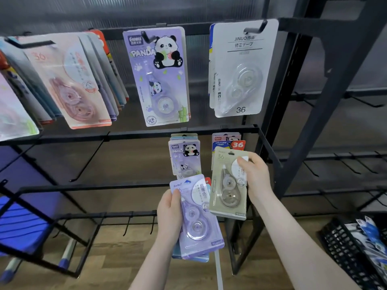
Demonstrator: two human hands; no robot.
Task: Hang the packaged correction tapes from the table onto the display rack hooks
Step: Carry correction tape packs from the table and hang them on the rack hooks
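Left hand (170, 214) grips a small stack of packs, purple correction tape pack (195, 216) on top, thumb over its left edge; long axis near upright, hang hole up, top leaning slightly left. Just right, right hand (256, 175) pinches the beige correction tape pack (229, 183) by its upper right edge, card upright, hang hole topmost, directly in front of packs already hanging on a lower hook of the display rack (217, 129). Panda pack (161, 78) and white pack (238, 68) hang above. Black basket (343, 248) far right.
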